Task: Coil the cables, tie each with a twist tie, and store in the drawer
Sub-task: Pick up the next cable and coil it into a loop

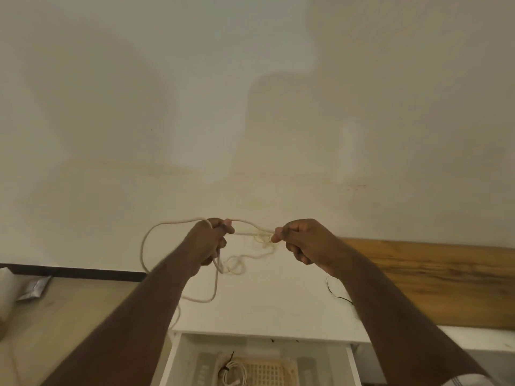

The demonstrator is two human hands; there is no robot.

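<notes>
drawer [349, 366] open, coiled tied cable [234, 373] inside, hands gripping loose cable [172, 222]

We see the drawer [351, 363] open below both forearms, top unobstructed; a coiled cable [234, 371] sits at its left-centre. Loose cable [145, 246] loops hang between and left of the hands, cluttering the gap above the drawer.

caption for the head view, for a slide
Both hands, left hand and right hand, stretch a tangled cream cable above an open white drawer.
</notes>
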